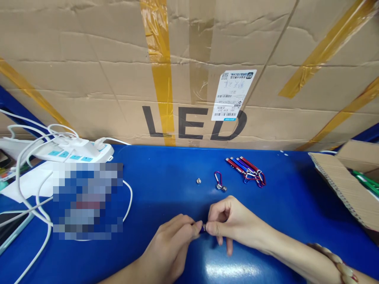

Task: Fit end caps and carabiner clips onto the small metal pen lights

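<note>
My left hand [177,240] is closed around a small dark blue tube [202,228], with most of it hidden by the fingers. My right hand [226,223] pinches a tiny silvery piece [204,226] at the tube's end; whether the two are joined I cannot tell. Beyond the hands, a small metal cap [198,181] rests on the blue table [160,177]. To its right lies a red carabiner clip [218,178] with metal end pieces. Farther back is a group of red, blue and purple keychain penlights [242,165] with carabiners attached.
A large cardboard box [112,79] marked LED stands along the table's back. At left are a white power strip [77,152], looping white cables [20,169] and a pixelated area. An open carton [340,181] with green items [367,181] sits at right.
</note>
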Demonstrator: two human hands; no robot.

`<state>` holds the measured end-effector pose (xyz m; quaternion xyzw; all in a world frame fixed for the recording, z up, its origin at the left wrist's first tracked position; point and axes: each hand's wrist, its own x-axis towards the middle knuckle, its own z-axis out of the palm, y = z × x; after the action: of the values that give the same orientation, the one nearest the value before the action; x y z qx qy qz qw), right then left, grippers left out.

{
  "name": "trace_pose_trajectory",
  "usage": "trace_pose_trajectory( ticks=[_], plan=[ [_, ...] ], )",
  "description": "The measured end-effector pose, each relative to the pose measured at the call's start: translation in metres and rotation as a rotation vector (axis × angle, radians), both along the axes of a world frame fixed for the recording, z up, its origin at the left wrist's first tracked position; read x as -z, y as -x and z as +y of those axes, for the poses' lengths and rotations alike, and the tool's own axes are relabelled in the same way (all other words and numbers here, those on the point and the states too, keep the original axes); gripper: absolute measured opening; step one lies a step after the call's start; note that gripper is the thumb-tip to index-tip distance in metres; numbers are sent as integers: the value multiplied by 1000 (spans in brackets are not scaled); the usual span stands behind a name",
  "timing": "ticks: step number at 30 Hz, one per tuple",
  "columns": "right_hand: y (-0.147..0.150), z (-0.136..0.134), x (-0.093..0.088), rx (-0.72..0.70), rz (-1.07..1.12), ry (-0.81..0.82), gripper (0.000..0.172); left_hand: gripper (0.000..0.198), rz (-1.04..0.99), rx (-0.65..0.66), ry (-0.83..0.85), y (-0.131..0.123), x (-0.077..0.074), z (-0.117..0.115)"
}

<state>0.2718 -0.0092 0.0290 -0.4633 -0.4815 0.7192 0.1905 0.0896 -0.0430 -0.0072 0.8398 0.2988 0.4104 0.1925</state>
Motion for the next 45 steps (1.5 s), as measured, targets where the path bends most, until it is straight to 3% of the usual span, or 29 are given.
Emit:
trace_pose_trajectory(
  ticks=[3, 7, 10, 13, 16, 21, 24, 28, 35, 39, 45],
  plan=[
    [-1, 1, -2, 14, -16, -42, 38, 18, -55, -19, 119, 0, 2, 0],
    [-7, 5, -8, 27, -135, -234, 32, 20, -76, -92, 252, 1, 3, 0],
    [-19, 15, -12, 16, -326, -572, 27, 23, -105, -187, 335, 1, 1, 1],
    [-33, 25, -14, -89, -611, -966, 13, 19, -137, -220, 394, 0, -2, 2],
    [-36, 29, -14, -225, -769, -1039, 1, 17, -157, -199, 408, -2, -5, 2],
    [-16, 33, -10, -237, -765, -1203, 24, 18, -164, -177, 392, -1, -4, 1],
    [-5, 46, -6, -319, -803, -1302, 26, 18, -168, -164, 417, 0, -1, 0],
    [-3, 60, 0, -395, -816, -1316, 20, 18, -194, -150, 434, 0, -1, 1],
    [-9, 61, 4, -235, -655, -1203, 16, 16, -141, -133, 456, 1, -5, 3],
    [-8, 54, -6, -132, -531, -1041, 9, 15, -133, -160, 462, 0, -4, 4],
    [1, 19, -27, 0, -174, -855, 8, 14, -121, -163, 407, 0, -4, 4]
  ],
)
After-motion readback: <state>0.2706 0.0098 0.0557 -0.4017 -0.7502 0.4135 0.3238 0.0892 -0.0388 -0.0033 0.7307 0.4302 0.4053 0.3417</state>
